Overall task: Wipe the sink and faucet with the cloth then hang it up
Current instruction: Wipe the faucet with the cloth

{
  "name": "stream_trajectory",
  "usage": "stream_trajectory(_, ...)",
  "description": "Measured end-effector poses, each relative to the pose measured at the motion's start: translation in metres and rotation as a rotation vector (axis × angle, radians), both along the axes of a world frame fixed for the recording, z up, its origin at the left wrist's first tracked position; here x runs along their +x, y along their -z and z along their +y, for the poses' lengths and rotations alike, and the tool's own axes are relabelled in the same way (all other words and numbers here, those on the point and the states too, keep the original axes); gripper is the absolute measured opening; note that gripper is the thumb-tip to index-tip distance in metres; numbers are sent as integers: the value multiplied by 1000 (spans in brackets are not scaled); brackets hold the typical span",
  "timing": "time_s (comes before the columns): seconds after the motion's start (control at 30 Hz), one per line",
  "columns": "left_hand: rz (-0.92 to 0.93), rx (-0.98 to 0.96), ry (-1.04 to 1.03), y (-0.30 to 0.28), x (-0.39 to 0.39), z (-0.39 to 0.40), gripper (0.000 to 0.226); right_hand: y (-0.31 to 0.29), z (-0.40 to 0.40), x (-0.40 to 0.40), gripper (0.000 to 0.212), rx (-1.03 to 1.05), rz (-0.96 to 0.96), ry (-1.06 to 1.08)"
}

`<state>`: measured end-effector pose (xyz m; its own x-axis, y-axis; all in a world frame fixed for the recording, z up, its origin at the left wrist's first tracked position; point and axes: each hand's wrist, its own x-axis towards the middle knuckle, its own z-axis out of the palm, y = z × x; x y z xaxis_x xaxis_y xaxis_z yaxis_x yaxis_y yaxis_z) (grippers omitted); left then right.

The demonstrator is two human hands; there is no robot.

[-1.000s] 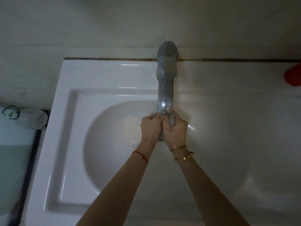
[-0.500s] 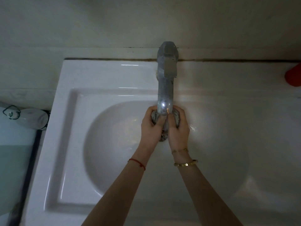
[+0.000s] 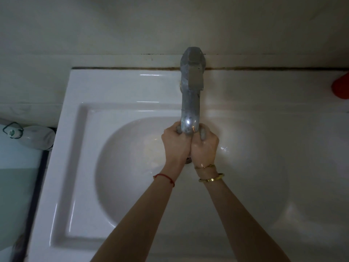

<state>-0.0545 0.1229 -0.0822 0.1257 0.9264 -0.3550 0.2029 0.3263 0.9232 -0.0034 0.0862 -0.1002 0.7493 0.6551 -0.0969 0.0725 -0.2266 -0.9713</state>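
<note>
Head view: my left hand (image 3: 176, 143) and right hand (image 3: 204, 146), knuckles pressed together, both grip the grey cloth (image 3: 203, 133) bunched under the faucet (image 3: 190, 103) spout tip, above the white sink (image 3: 117, 167) bowl, forearms converging.

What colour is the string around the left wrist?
Red. The thin string on the left wrist shows in the head view, the only one.

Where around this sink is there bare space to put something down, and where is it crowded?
Bare: the sink ledge left of the faucet, and the ledge between the faucet and the red object. Crowded: under the spout, where the left hand and right hand grip the cloth.
</note>
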Motion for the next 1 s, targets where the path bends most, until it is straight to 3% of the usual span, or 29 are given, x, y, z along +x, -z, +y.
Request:
stream_trajectory(0.13,-2,-164,15,9,-4,-2,28,1,-11,4,20,17,-162,-134)
stream_trajectory(0.23,-64,-264,-22,13,-10,-8,23,0,-18,9,17,-9,-162,-152)
stream_trajectory(0.33,-134,-251,-79,14,-17,-11,16,-1,-18,11,29,38,102,-39)
stream_trajectory(0.4,-173,-216,-89,13,-20,-12,28,-2,-18,10,42,60,250,-3)
stream_trajectory(0.5,-207,-131,-77,8,-22,-15,33,-4,-18,1,30,19,351,4)
stream_trajectory(0.6,-219,-80,-34,4,-17,-17,31,-6,-14,-3,13,-21,269,61)
stream_trajectory(0.67,-119,-22,15,2,-13,-15,24,-9,-9,-5,6,-36,195,87)
stream_trajectory(0.83,55,158,48,-1,-7,-8,19,-12,1,-5,34,-128,123,112)
stream_trajectory(1.0,47,106,2,1,-5,-2,22,-11,9,-5,54,-31,232,131)
